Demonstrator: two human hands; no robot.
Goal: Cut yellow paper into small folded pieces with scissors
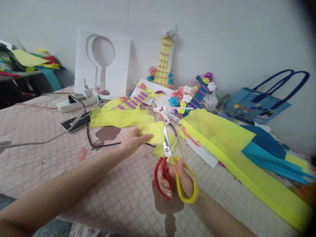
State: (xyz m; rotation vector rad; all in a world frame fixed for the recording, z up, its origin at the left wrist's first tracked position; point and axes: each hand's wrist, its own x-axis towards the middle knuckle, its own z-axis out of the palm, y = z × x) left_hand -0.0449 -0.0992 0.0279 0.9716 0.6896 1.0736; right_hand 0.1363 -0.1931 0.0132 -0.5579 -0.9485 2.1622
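My left hand [132, 142] pinches a strip of yellow crepe paper [156, 132] between thumb and fingers, just left of the scissor blades. In my right hand [181, 176] are scissors [167, 149] with one red and one yellow handle, my fingers through the loops. Their blades point away from me, at the right edge of the strip. Below the blades lies another small yellow piece [172, 144]. Beyond my left hand, a stack of yellow crepe paper [118, 118] rests on the table.
A white glue gun [165, 113] lies mid-table with its black cord. A power strip [76, 102] and a phone [75, 123] are at left. Long yellow crepe paper [222, 141], blue paper [274, 161] and a blue bag [256, 103] occupy the right. Flower-decorated pieces [164, 62] lean on the wall.
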